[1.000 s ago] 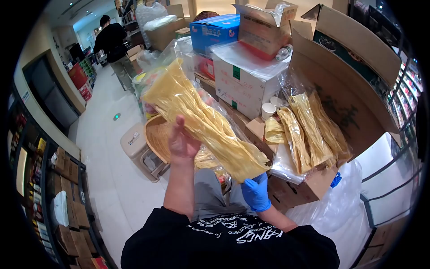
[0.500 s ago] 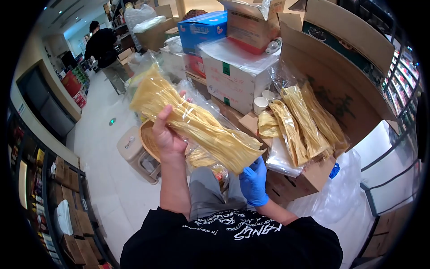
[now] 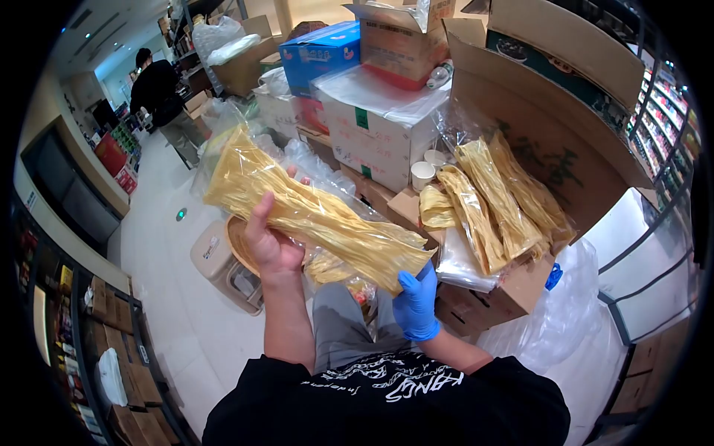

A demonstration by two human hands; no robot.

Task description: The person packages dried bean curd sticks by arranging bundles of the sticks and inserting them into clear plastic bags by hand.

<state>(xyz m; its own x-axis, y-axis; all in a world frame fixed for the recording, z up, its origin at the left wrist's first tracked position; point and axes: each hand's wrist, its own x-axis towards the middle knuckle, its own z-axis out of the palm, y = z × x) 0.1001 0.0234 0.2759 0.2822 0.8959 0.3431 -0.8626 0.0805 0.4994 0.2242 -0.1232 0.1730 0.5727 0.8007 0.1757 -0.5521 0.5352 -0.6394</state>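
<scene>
A clear plastic bag of dried bean curd sticks (image 3: 312,208), pale yellow and long, slants across in front of my lap. My bare left hand (image 3: 275,241) is closed round its near side, thumb on top and fingertips showing at the far edge. At its lower right end, my right hand (image 3: 416,301), in a blue glove, grips the bag's corner with the thumb uppermost. Beyond that hand, several more bags of bean curd sticks (image 3: 494,208) lie on a cardboard box (image 3: 494,305), over flat clear plastic bags (image 3: 461,260).
Paper cups (image 3: 422,175) stand beside a white carton (image 3: 364,137), with a blue box (image 3: 320,56) behind. A large open carton (image 3: 550,141) rises at right. A beige stool (image 3: 216,260) and a woven basket (image 3: 242,249) are left of my knees. Another person (image 3: 160,93) stands far left.
The view has shifted slightly. The bag has tipped a little flatter, its far left end lower. Both hands keep their hold on it.
</scene>
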